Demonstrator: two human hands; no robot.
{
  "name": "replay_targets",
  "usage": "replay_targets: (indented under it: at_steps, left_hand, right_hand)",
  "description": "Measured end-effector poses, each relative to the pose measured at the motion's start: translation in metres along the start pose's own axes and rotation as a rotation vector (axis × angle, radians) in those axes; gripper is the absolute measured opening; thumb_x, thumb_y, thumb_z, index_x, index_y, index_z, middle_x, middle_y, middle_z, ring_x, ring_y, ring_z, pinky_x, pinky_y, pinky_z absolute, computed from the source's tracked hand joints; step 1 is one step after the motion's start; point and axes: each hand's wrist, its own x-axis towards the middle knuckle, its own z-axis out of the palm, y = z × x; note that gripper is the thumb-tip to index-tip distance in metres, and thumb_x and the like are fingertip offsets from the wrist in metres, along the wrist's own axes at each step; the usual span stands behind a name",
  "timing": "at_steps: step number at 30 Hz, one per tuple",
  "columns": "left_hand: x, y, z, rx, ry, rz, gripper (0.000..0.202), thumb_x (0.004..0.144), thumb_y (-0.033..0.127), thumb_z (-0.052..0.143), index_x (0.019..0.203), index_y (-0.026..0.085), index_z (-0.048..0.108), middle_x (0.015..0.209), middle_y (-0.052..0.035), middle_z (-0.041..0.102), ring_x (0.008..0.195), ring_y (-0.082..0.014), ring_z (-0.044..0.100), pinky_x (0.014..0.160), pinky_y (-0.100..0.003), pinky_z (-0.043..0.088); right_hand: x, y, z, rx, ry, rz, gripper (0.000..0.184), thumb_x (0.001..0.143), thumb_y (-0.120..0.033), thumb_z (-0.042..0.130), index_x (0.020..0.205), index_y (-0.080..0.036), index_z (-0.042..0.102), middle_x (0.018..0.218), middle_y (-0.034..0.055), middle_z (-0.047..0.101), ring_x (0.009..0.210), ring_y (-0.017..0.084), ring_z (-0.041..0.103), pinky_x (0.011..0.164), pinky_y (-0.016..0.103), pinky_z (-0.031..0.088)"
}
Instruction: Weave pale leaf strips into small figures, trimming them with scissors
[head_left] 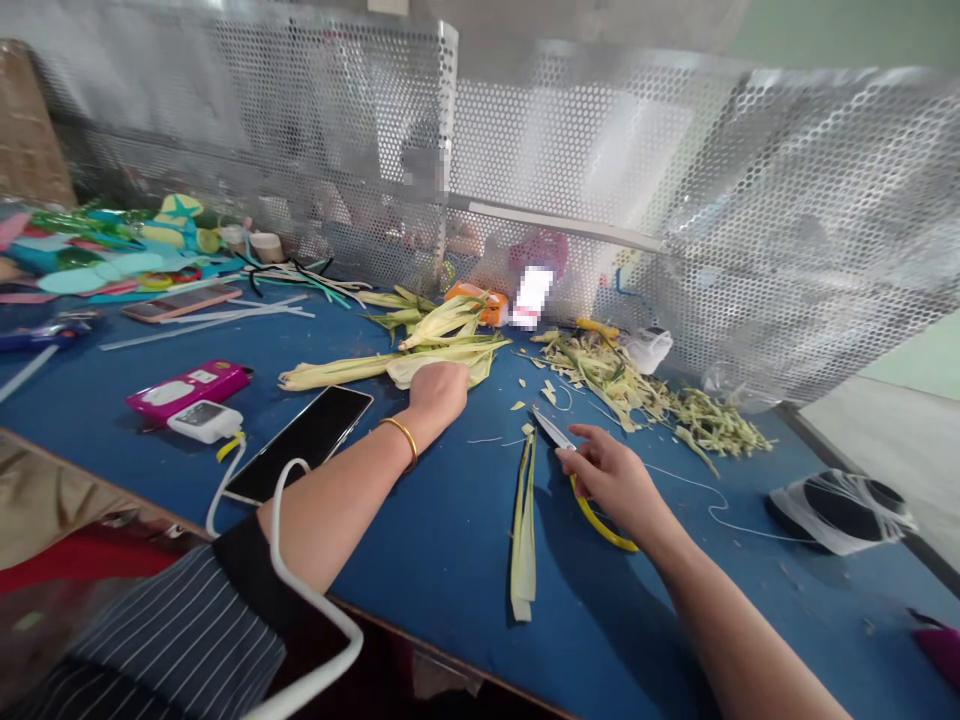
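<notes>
My left hand [439, 392] is closed at the near edge of a pile of pale corn husks [450, 330], pressed to a husk. Its fingertips are hidden behind the knuckles. My right hand [607, 468] is closed at the pivot of a pair of scissors [592, 515] with yellow handles; the blades point away and to the left. Between my hands, a long folded strip of corn husk [523, 560] lies on the blue table [442, 560]. Small husk scraps [517, 405] lie near the blade tips.
Husk trimmings [600, 375] are heaped at the back right. A black spool of white thread [844, 510] sits farther right, its thread trailing. At left lie a black phone [300, 445], a magenta box [187, 388] and a white cable [315, 600]. Perforated metal panels [337, 120] stand behind.
</notes>
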Motion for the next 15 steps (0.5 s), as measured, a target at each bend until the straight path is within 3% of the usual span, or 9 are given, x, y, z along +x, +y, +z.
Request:
replay_targets:
  at_steps: [3, 6, 8, 10, 13, 15]
  left_hand:
    - [0.004, 0.004, -0.001, -0.219, 0.127, -0.037, 0.022, 0.086, 0.027, 0.052, 0.074, 0.017, 0.067, 0.076, -0.0096, 0.07, 0.081, -0.0254, 0.065, 0.07, -0.032, 0.042]
    - [0.003, 0.014, -0.004, -0.833, 0.169, -0.155, 0.017, 0.083, 0.029, 0.057, 0.072, 0.017, 0.063, 0.067, -0.003, 0.067, 0.066, -0.0176, 0.063, 0.062, -0.026, 0.043]
    - [-0.004, 0.025, -0.005, -1.191, 0.093, -0.244, 0.015, 0.08, 0.029, 0.062, 0.072, 0.017, 0.062, 0.07, -0.0021, 0.068, 0.066, -0.0151, 0.063, 0.062, -0.025, 0.046]
    - [-0.016, 0.037, -0.004, -1.405, -0.029, -0.302, 0.016, 0.077, 0.031, 0.068, 0.073, 0.016, 0.063, 0.073, -0.0028, 0.069, 0.068, -0.0145, 0.065, 0.063, -0.024, 0.047]
    - [-0.041, 0.057, 0.001, -1.543, -0.169, -0.293, 0.017, 0.075, 0.032, 0.071, 0.077, 0.016, 0.066, 0.077, -0.0036, 0.071, 0.068, -0.0137, 0.064, 0.064, -0.025, 0.049]
    - [-0.055, 0.066, 0.007, -1.503, -0.285, -0.164, 0.017, 0.075, 0.032, 0.071, 0.075, 0.015, 0.066, 0.079, -0.0044, 0.071, 0.071, -0.0146, 0.064, 0.066, -0.026, 0.05]
  right_hand:
    - [0.0, 0.0, -0.001, -0.076, 0.088, -0.071, 0.047, 0.084, -0.046, 0.057, 0.122, -0.018, 0.056, 0.07, 0.0001, 0.067, 0.055, 0.018, 0.063, 0.059, 0.032, 0.047]
    - [-0.002, -0.005, -0.002, -0.069, 0.23, -0.126, 0.044, 0.084, -0.049, 0.058, 0.116, -0.02, 0.06, 0.072, 0.0017, 0.067, 0.062, 0.021, 0.064, 0.062, 0.033, 0.046]
    - [-0.003, -0.009, -0.003, -0.015, 0.281, -0.148, 0.04, 0.083, -0.052, 0.059, 0.108, -0.02, 0.063, 0.07, 0.0017, 0.065, 0.063, 0.021, 0.063, 0.062, 0.033, 0.047]
    - [-0.005, -0.013, -0.002, 0.095, 0.276, -0.136, 0.04, 0.08, -0.056, 0.062, 0.099, -0.02, 0.067, 0.068, 0.0015, 0.064, 0.062, 0.02, 0.062, 0.062, 0.032, 0.048]
    - [-0.007, -0.019, 0.0, 0.394, 0.149, -0.048, 0.047, 0.073, -0.063, 0.069, 0.088, -0.018, 0.071, 0.072, 0.0039, 0.066, 0.064, 0.017, 0.062, 0.061, 0.029, 0.049]
    - [-0.007, -0.02, 0.001, 0.631, 0.029, 0.033, 0.05, 0.071, -0.064, 0.072, 0.088, -0.017, 0.073, 0.078, 0.0058, 0.069, 0.067, 0.016, 0.063, 0.061, 0.026, 0.051]
